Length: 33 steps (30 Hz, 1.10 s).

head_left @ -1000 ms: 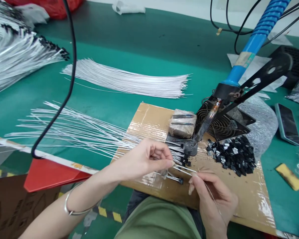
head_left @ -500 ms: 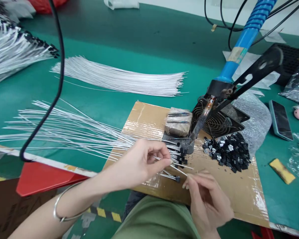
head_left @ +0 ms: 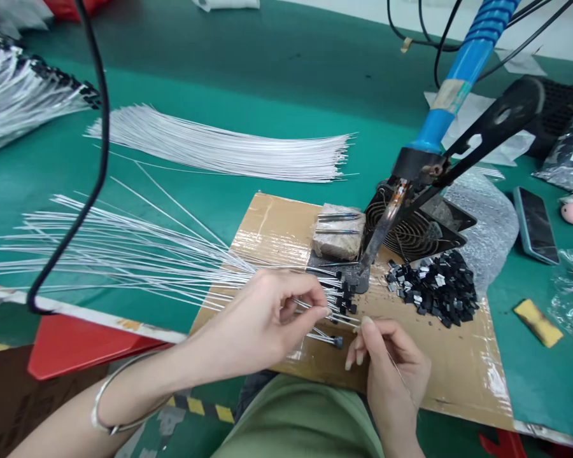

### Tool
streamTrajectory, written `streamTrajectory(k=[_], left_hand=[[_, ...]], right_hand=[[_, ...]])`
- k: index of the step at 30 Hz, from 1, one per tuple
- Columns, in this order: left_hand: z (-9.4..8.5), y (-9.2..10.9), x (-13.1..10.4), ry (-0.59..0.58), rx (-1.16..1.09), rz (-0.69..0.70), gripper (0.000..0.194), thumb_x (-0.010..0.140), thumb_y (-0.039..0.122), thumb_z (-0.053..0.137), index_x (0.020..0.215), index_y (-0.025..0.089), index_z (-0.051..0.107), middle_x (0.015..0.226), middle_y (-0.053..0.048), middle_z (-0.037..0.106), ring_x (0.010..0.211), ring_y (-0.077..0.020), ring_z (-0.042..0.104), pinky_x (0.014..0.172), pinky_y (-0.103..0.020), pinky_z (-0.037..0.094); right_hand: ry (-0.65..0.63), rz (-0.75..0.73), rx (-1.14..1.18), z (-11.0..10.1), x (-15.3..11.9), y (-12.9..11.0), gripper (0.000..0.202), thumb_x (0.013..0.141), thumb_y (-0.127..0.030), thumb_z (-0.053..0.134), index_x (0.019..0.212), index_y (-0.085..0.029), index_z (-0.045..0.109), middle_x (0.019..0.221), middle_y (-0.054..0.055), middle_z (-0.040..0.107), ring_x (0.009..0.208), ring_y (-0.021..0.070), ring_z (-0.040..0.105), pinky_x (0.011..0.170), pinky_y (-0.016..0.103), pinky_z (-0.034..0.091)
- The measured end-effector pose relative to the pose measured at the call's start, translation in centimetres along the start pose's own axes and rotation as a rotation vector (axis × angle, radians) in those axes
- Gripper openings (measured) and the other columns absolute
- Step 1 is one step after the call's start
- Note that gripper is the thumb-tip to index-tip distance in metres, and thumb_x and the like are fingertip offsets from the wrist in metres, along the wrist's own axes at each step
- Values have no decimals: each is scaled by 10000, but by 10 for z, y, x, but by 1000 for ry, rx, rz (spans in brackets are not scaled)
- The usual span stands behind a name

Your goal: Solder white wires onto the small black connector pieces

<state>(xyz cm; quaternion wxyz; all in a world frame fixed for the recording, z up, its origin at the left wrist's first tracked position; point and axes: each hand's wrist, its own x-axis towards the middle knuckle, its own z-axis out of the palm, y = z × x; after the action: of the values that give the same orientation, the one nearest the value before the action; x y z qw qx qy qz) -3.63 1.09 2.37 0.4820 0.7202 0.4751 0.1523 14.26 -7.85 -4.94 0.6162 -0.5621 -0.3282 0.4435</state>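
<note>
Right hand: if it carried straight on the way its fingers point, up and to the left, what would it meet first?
Probably the thin white wire pinched by the left hand, just beyond the right hand, then the wires' small black end pieces. Depth is unclear.

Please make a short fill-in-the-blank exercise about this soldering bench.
1. The left hand pinches a thin white ____.
2. The soldering iron has a ____ handle.
3. The pile of small black parts lies on a sheet of ____.
4. The bracelet is on the ____ wrist.

Missing words: wire; blue; cardboard; left
</note>
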Motion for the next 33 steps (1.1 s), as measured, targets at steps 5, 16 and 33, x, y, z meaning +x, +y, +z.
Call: streamTrajectory(k=[5,16,33], left_hand=[[-4,-1,5,-76,-191,-136,245,904,341,615,750,156,661,609,25,525,553,-111,383,504,-241,280],[-10,-1,6,-153,-309,-131,248,888,333,645,714,156,652,621,7,573,584,-120,460,553,-238,349],[28,5,7,-97,-372,-128,205,943,309,626,794,169,627,607,62,481,527,-89,317,477,-237,210]], right_hand=[[-147,18,-8,-12,4,-4,434,1037,-496,572,811,-170,746,661,12,612,489,122,577,422,224,486],[-371,-219,-346,-16,15,-24,250,1016,-188,620,769,-206,591,658,-40,510,564,97,456,505,233,315],[-367,-104,-236,-11,19,-21,310,1061,-248,573,756,-198,593,670,-34,524,599,98,485,555,232,364]])
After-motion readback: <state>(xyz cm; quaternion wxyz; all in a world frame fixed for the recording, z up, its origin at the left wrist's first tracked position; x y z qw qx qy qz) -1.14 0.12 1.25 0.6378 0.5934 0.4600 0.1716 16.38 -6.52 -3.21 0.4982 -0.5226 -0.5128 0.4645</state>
